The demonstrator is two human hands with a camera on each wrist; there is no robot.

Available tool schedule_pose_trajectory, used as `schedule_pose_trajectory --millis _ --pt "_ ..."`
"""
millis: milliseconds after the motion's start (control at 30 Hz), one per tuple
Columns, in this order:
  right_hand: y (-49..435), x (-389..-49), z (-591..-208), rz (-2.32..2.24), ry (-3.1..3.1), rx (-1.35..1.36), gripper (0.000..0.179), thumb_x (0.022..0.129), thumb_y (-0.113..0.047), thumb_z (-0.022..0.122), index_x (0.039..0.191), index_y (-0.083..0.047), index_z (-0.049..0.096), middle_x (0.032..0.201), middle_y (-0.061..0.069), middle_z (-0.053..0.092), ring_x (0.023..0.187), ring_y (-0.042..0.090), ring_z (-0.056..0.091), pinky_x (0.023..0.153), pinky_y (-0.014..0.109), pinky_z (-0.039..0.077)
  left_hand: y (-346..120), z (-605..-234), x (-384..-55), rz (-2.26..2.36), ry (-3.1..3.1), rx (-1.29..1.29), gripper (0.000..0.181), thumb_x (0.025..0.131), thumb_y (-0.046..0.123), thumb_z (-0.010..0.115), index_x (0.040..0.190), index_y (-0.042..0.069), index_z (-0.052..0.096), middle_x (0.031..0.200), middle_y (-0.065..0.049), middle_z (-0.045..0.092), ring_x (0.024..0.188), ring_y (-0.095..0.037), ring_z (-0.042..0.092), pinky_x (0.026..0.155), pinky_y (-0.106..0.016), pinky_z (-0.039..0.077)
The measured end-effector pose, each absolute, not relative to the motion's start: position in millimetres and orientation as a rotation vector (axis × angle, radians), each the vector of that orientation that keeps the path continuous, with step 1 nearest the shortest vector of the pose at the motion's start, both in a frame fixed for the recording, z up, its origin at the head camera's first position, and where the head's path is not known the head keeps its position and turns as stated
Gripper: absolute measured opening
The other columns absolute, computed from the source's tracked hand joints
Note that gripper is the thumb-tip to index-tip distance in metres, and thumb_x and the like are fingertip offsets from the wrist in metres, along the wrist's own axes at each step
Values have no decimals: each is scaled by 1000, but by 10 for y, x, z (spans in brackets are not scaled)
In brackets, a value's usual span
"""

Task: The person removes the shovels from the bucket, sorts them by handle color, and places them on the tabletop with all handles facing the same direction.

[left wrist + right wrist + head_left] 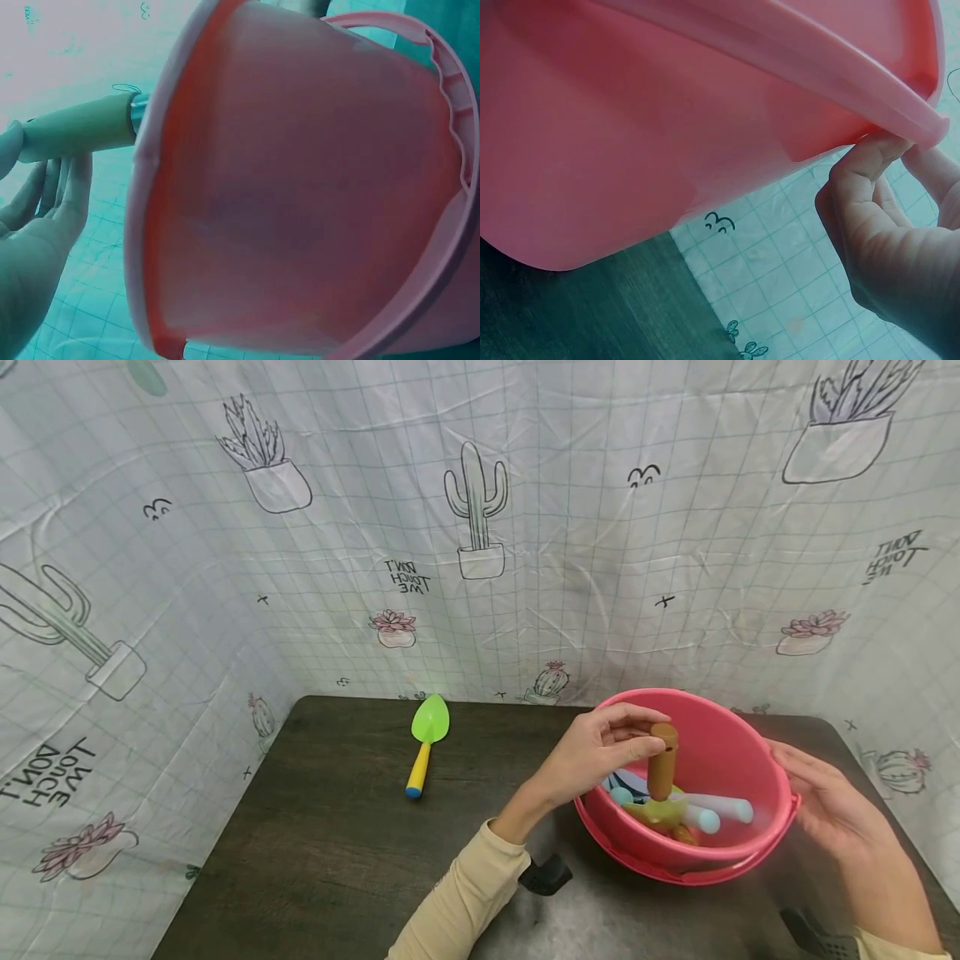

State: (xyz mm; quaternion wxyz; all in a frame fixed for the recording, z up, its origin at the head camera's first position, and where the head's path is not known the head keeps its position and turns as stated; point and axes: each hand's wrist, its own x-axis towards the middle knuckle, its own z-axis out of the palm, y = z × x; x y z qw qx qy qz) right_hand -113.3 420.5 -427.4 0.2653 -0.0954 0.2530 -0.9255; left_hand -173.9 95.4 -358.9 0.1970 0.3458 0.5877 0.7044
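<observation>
The right hand (836, 806) pinches the rim of a pink bucket (720, 752) between thumb and fingers. The left hand (600, 747) has thumb and fingertips closed round a brown handle (662, 764), over the bucket's mouth, with pale sticks (716, 804) lying inside. Farther off, well to the left on the dark surface (315, 827), lies a green-and-yellow trowel (425, 747). A cactus-print cloth (562, 527) hangs behind everything.

Handle (79, 127) in left grip (37, 244) at pink bucket's rim (141, 195)
</observation>
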Motion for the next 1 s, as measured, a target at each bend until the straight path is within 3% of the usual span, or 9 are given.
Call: schedule_pose_trajectory --millis 267,500,733,900,1000 --pt "4195 -1121 -4284 -2511 733 -246 62 105 -17 2 134 -5 55 130 15 58 118 29 57 93 40 44 861 -3591 -1737 1913 1703 1001 25 92 6 63 116 3 62 104 -1 62 87 -6 62 82 -28 53" --pt "4199 -1113 -4298 -2520 750 -243 59 105 -15 5 133 -5 55 128 14 59 116 27 58 93 39 45 760 -3427 -1641 1915 1660 967 22 94 2 58 115 1 59 103 -2 60 85 -8 64 79 -34 55" --pt "4196 -1121 -4312 -2507 697 -289 62 104 -16 1 136 -5 52 131 15 57 120 27 55 96 39 42 708 -3418 -1601 1859 1770 899 21 96 13 58 117 12 59 104 3 66 88 -5 65 76 -28 55" --pt "4197 -1120 -4316 -2515 721 -292 62 104 -15 1 136 -5 53 131 15 57 120 27 55 95 40 42 714 -3484 -1606 2013 1531 815 26 98 8 53 124 9 55 109 -4 64 88 -16 67 73 -41 56" --pt "4194 -1116 -4319 -2516 732 -287 62 104 -14 1 135 -5 53 131 15 57 119 27 56 95 40 42 706 -3478 -1588 2074 1428 782 30 99 6 50 129 7 53 110 -7 62 85 -30 68 75 -43 56"
